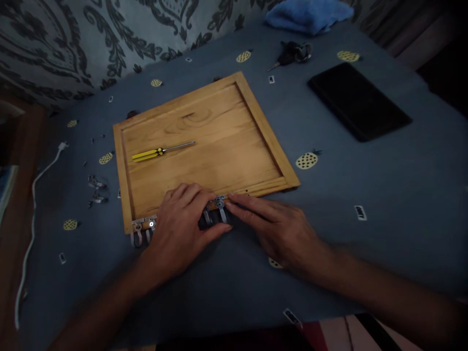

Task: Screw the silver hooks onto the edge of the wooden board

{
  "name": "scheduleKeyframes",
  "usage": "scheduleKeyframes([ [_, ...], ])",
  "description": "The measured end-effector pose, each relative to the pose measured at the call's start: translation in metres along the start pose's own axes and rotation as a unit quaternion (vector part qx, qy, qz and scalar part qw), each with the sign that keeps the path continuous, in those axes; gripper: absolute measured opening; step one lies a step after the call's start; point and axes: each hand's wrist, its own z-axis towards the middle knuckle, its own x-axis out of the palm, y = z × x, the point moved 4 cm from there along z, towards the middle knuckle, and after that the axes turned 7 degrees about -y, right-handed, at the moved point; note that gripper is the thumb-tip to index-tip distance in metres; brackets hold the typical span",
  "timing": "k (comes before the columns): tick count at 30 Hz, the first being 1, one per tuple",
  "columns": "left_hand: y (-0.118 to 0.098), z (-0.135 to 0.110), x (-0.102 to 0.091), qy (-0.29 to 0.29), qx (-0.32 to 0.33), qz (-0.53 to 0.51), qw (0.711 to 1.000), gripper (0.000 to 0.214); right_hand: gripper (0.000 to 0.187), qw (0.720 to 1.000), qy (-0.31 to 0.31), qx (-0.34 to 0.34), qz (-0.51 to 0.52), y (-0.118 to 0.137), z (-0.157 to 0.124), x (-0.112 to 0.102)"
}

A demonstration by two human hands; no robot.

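Note:
A square wooden panel with a raised frame (263,122) lies on a blue cloth. A yellow-handled screwdriver (161,151) rests on its left half. On the near rail, a metal hook bracket (220,207) sits between my hands. My left hand (183,219) lies over the rail with fingers curled, touching the bracket from the left. Fingers stretched out, my right hand (278,229) presses its fingertips against the bracket's right side. Another pair of metal hooks (143,229) is fixed at the rail's near-left corner.
Loose metal hooks (97,189) lie left of the panel. A black flat device (358,100) sits at the right, keys (292,52) and a blue towel (307,14) at the back. A white cable (32,195) runs along the left edge.

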Motion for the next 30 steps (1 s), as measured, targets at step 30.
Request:
scheduleKeyframes([
  [30, 0.0007, 0.0021, -0.0005, 0.014, -0.008, -0.013, 1.0, 0.032, 0.054, 0.997, 0.034, -0.018, -0.072, 0.0032, 0.0032, 0.0057],
])
